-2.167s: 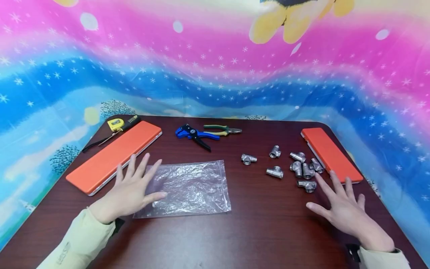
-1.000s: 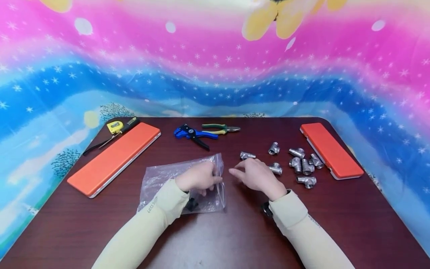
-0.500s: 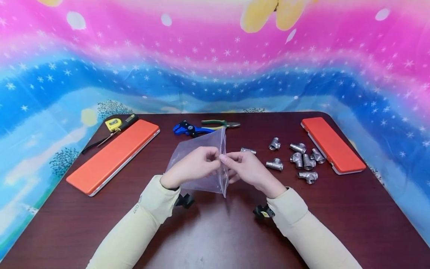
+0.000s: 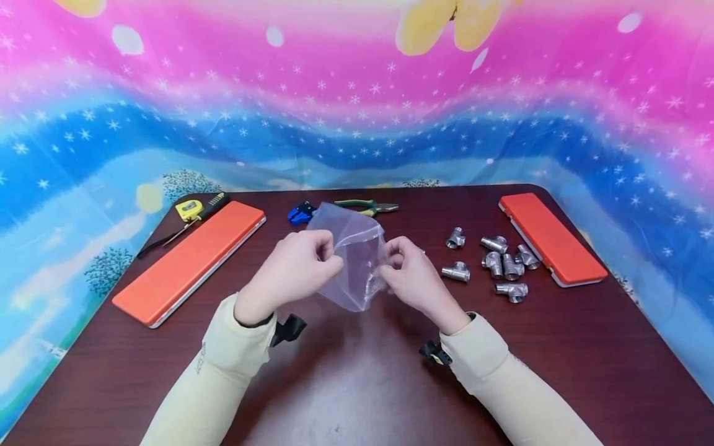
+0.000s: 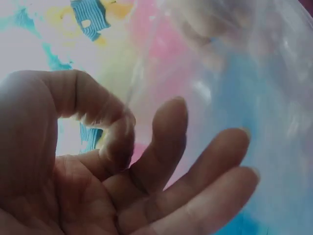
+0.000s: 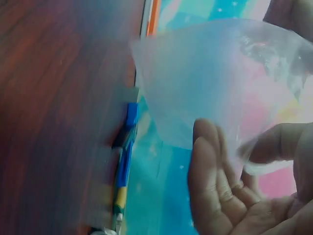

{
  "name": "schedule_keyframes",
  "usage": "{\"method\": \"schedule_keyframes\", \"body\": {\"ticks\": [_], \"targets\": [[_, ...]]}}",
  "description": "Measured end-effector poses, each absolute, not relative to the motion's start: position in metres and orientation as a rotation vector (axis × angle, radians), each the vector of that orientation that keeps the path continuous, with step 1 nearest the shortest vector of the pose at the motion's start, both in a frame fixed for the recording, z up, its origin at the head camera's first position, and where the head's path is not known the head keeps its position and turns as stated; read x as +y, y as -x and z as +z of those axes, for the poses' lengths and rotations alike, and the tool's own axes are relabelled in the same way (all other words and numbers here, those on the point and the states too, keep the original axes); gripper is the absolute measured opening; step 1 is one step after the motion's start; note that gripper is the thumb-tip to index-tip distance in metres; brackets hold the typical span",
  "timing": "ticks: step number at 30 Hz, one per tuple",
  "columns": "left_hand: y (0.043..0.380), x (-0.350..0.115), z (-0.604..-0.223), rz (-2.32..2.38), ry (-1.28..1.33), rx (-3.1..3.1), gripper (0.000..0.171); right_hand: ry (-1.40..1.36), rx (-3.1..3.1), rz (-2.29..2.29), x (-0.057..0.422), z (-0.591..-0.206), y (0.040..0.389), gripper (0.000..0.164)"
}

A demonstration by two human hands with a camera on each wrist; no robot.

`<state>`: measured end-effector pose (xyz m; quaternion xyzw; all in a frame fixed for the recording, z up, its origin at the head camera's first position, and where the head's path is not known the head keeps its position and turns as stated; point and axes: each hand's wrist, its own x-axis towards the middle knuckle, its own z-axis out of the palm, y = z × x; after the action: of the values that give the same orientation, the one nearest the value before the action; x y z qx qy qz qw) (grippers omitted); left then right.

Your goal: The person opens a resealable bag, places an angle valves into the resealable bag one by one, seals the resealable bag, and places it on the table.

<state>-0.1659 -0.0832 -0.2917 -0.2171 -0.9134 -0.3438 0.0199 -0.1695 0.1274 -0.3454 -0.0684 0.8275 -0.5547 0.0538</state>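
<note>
A cloth backdrop printed in pink and blue with small white snowflakes (image 4: 357, 118) stands behind a dark reddish-brown, glossy wooden worktop (image 4: 346, 402). Above this worktop, in front of the person, a transparent plastic bag (image 4: 351, 266) is held up in the air between the two hands. The grip of the left hand (image 4: 292, 266) is closed at thumb and index finger, which pinch the edge of the bag, while the other fingers are loosely extended. The right hand (image 4: 418, 275) has its grip closed in the same way, thumb against index finger, on the opposite side of the bag. The bag seems spread between them, but the film is so clear that I cannot tell how wide its mouth is. Behind it, partly covered, lie a blue-and-black hand tool (image 4: 301, 213) and pliers with green and yellow handles (image 4: 385, 207). Beyond the right hand are scattered several silver T-shaped metal pipe fittings (image 4: 456, 272), near a flat orange case (image 4: 552, 238). On the left side lies a longer flat orange case (image 4: 192, 263), with a yellow tape measure (image 4: 189, 209) just beside its far end.
</note>
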Motion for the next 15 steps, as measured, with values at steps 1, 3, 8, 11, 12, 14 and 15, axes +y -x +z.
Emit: {"method": "schedule_keyframes", "body": {"ticks": [1, 3, 8, 11, 12, 14, 15], "targets": [[0.164, -0.08, -0.293, -1.043, 0.69, -2.831, 0.023, 0.207, 2.51, -1.679, 0.126, -0.346, 0.168, 0.033], [0.162, -0.072, -0.299, -1.008, 0.759, -2.834, 0.024, 0.239, 2.499, -1.665, 0.122, -0.346, 0.166, 0.044], [0.158, -0.056, -0.31, -0.915, 0.892, -2.854, 0.026, 0.342, 2.598, -1.537, 0.118, -0.348, 0.163, 0.046], [0.157, -0.059, -0.305, -0.861, 0.842, -2.889, 0.026, 0.354, 2.66, -1.449, 0.12, -0.35, 0.166, 0.039], [0.156, -0.063, -0.302, -0.829, 0.805, -2.905, 0.026, 0.366, 2.691, -1.414, 0.122, -0.35, 0.167, 0.039], [0.155, -0.074, -0.292, -0.75, 0.685, -2.944, 0.026, 0.348, 2.703, -1.382, 0.125, -0.35, 0.169, 0.037], [0.153, -0.081, -0.286, -0.71, 0.613, -2.962, 0.027, 0.341, 2.706, -1.374, 0.127, -0.35, 0.17, 0.035]]}}
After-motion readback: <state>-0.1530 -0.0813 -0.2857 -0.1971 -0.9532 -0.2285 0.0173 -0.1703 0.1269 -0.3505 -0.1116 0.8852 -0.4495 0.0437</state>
